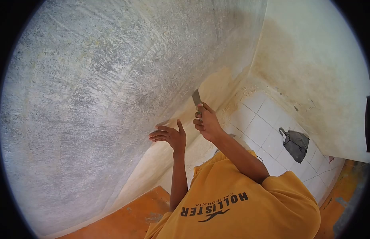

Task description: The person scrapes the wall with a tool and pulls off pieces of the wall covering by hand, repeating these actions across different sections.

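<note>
My right hand (208, 124) grips a scraper (197, 97) by its handle, with the flat metal blade pointing up close to the wall. My left hand (173, 138) is open, its thumb raised and its fingers stretched toward the wall, fingertips right at the surface. The wall (101, 83) is mottled grey and white with rough, streaky marks. Lower down, a smoother cream band (153, 163) runs along it.
A second wall (308, 79) with brownish stains meets the first at a corner on the right. A dark grey bag (297, 145) lies on the white tiled floor (268, 129). Orange surfaces (125, 217) show at the lower left and lower right.
</note>
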`<control>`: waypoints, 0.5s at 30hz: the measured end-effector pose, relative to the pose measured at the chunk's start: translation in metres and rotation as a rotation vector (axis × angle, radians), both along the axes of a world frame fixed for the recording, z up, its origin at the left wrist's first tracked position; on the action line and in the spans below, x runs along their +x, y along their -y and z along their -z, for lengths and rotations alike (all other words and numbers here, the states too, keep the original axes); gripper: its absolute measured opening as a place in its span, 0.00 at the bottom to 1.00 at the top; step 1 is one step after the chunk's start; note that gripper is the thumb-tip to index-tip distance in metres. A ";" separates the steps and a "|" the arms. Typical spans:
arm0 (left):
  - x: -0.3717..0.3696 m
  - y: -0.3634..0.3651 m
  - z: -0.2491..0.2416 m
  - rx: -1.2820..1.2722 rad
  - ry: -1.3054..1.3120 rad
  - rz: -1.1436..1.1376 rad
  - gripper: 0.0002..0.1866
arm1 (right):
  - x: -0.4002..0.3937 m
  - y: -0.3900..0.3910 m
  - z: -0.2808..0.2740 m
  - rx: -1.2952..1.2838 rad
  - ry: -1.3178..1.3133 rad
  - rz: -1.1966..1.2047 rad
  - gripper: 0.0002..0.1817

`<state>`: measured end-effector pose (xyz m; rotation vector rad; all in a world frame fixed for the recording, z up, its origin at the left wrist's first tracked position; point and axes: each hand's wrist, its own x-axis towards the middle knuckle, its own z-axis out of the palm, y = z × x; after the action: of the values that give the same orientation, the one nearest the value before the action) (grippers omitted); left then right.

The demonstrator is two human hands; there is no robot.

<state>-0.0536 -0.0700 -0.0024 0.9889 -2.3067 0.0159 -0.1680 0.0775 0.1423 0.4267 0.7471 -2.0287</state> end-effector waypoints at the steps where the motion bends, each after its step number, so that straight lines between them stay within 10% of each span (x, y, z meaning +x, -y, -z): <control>1: -0.002 0.001 0.000 -0.001 -0.004 0.004 0.63 | 0.000 0.000 -0.004 -0.007 0.006 -0.006 0.03; 15: -0.001 -0.001 -0.001 -0.011 0.018 0.006 0.62 | 0.003 0.003 0.004 0.010 -0.010 -0.008 0.05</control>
<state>-0.0547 -0.0695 -0.0013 0.9802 -2.3240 0.0350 -0.1653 0.0749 0.1383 0.4193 0.7641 -2.0212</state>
